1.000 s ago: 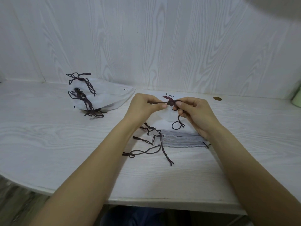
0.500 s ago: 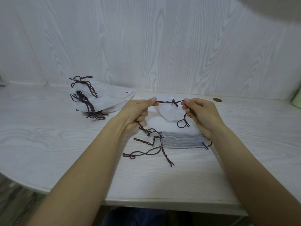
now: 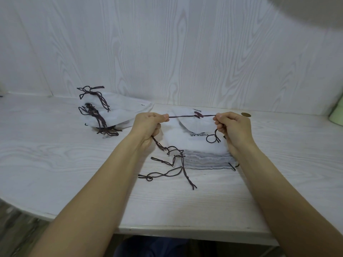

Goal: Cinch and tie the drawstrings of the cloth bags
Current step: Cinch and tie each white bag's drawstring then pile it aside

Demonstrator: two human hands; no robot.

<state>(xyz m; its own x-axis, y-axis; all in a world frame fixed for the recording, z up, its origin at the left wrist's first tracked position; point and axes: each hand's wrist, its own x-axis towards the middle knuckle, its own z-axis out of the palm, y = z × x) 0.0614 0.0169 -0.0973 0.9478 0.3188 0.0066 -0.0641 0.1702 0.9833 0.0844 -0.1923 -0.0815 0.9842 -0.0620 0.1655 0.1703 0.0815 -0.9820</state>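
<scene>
Both fists are closed on the dark cord (image 3: 185,116): the left hand (image 3: 148,125) pinches one end, the right hand (image 3: 233,127) the other, and the line runs taut between them with a small knot (image 3: 197,114) near the middle. Under it hangs the white bag (image 3: 196,125), raised just above the stack (image 3: 204,154) of untied ones on the table (image 3: 55,154). Two tied bags (image 3: 115,112) lie to the left. The cloth looks thin, limp and almost weightless, so lifting by the fabric would only crumple it. The cord looks thin and rather smooth, so it's best held close to the knot.
</scene>
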